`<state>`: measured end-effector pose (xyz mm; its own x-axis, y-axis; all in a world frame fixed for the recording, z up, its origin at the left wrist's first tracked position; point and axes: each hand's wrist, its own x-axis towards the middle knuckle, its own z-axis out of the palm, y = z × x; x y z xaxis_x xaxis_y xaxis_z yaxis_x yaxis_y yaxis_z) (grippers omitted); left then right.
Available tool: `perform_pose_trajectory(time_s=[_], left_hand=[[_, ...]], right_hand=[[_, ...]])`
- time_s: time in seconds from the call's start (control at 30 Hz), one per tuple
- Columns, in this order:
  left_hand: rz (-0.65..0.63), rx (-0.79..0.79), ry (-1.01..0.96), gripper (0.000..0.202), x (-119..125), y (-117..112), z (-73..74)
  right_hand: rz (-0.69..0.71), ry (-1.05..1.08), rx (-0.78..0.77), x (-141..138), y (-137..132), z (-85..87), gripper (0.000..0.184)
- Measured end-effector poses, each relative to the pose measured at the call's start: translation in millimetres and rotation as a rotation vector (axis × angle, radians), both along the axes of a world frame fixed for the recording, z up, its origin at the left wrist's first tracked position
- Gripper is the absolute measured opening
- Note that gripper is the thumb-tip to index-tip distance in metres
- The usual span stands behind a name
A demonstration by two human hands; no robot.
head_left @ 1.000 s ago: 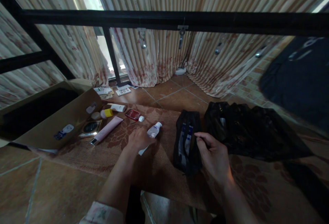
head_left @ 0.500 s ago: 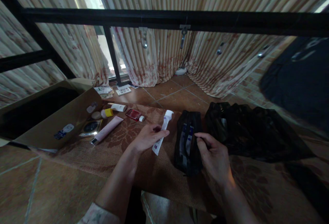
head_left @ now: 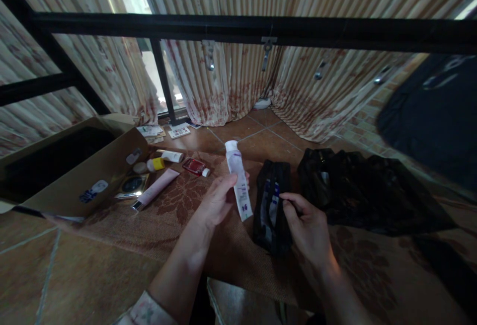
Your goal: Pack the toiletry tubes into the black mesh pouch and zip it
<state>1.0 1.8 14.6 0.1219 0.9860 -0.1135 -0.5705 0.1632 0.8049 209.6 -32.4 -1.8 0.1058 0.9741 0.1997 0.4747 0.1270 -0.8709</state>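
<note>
Head view: our left hand (head_left: 219, 200) had closed on the white tube (head_left: 240, 186) mid-length, thumb in front, above the cloth-covered table (head_left: 145, 233), just left of the black pouch (head_left: 274, 243), cap (head_left: 231, 145) toward the far edge. Our right hand (head_left: 307, 228) had fingertips at the pouch's right rim; we couldn't tell if they pinched it. Red bottle (head_left: 194, 167) lay near the far edge. Good handling, we judged, called for light pressure on the tube, a steady pouch rim, and knuckles clear of its opening.

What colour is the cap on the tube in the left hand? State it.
White cap, best seen in the head view.
</note>
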Motion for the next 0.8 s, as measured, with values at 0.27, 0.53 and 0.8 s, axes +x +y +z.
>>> perform_pose_trajectory(time_s=[0.27,0.53,0.8], left_hand=[[-0.201,0.209,-0.042,0.049,12.8,-5.9,3.4],[-0.320,0.329,0.186,0.047,23.9,-8.8,4.2],[-0.291,0.385,0.174,0.038,24.7,-10.7,9.9]], right_hand=[[0.008,0.016,-0.026,-1.1,0.6,-1.1,0.027],[-0.003,0.095,-0.045,3.9,1.2,-0.5,0.029],[0.011,0.060,-0.038,6.3,1.8,-3.8,0.029]])
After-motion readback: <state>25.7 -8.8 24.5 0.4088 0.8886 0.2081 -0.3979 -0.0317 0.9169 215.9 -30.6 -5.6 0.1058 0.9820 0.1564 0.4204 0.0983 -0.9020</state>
